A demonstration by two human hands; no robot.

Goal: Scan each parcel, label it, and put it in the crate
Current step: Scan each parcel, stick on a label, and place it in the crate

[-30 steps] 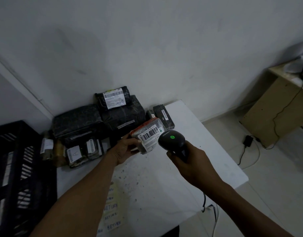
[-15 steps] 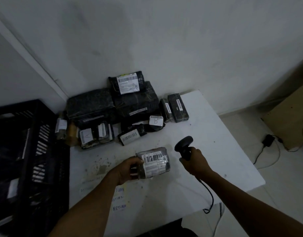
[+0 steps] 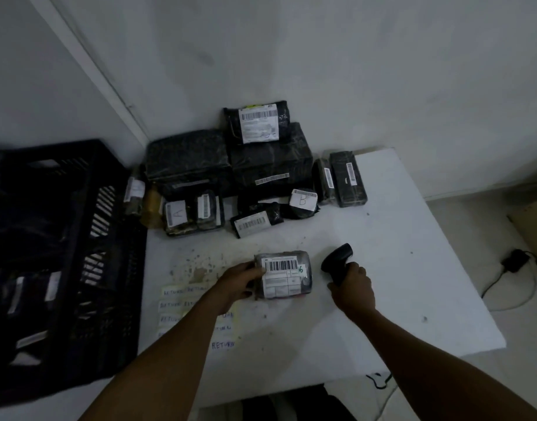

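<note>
**Scanned parcel lowered to the worktop, label step next**

A person's left hand point(image 3: 241, 281) gripped the left end of a grey-wrapped parcel point(image 3: 283, 275) that now lay flat on the white worktop point(image 3: 413, 268), barcode face up; a second earlier it had been held up in front of the scanner. The right hand point(image 3: 350, 287) was closed around the handle of the black barcode scanner point(image 3: 337, 262), which had dropped away to just beside the parcel, its head tilted off the barcode. That suggested the scan was finished and labelling came next. Handwritten "RETURN" slips point(image 3: 223, 345) lay on the worktop near the left forearm, partly covered by it. The black crate point(image 3: 88, 238) stood at the worktop's left edge, well apart from the parcel; its dim interior showed a few pale labels, but the contents could not be counted. More dark parcels point(image 3: 270, 159) were stacked against the wall. A small green mark beside the barcode was too blurred to read.
</note>
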